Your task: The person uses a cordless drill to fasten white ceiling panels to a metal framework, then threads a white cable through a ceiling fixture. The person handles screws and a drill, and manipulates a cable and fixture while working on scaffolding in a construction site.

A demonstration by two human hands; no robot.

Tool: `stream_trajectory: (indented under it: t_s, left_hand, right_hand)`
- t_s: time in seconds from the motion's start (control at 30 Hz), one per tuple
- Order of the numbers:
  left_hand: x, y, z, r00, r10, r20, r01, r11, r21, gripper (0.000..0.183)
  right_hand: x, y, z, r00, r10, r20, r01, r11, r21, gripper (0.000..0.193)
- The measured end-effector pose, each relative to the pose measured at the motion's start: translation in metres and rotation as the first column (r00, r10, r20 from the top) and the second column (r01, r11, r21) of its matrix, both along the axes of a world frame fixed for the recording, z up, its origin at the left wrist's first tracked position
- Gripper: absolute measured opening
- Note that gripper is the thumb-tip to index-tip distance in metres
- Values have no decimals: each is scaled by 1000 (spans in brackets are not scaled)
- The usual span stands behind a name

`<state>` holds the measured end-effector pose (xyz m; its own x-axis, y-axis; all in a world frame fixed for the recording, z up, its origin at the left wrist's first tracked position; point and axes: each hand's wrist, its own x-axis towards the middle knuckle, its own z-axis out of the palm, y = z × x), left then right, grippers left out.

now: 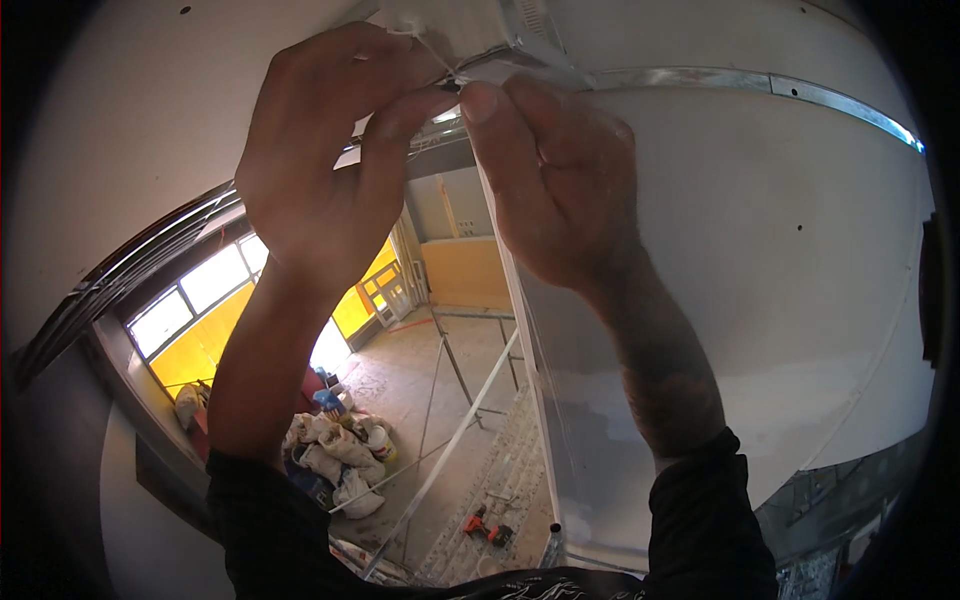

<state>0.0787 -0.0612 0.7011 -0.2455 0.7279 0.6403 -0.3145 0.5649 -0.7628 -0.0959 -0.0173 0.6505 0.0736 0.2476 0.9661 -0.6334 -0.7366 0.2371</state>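
Note:
Both my hands are raised overhead, their fingertips meeting below a light metal-edged box (pixel 470 30). A thin white cord (pixel 432 50) loops over the fingers of my left hand (pixel 325 140) and runs down to where the fingertips meet. The left fingers are bent and pinched around it. My right hand (pixel 560 175) is closed, thumb against the bent index finger, at the lower end of that cord. Something small and dark shows between the two hands; its kind cannot be made out. Beside my right hand is a large white board (pixel 760 250).
A metal strip (pixel 700 78) crosses the board's top. Far below, an orange-and-black cordless drill (pixel 487 528) lies on a speckled platform (pixel 470 500). Metal scaffold bars (pixel 450 450) cross nearby. Filled sacks (pixel 335 450) and a bucket (pixel 380 442) stand on the floor at left.

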Motion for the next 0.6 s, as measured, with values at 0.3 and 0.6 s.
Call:
stream_trajectory:
  t_s: [0.3,0.6]
  left_hand:
    - [2,-5,9,993,-77,85,77,997,3,26]
    - [22,15,19,978,98,183,-98,995,-12,21]
  right_hand:
    - [49,-44,-4,504,840,201,-863,498,80,38]
    - [77,-57,-7,96,981,168,-991,78,109,36]
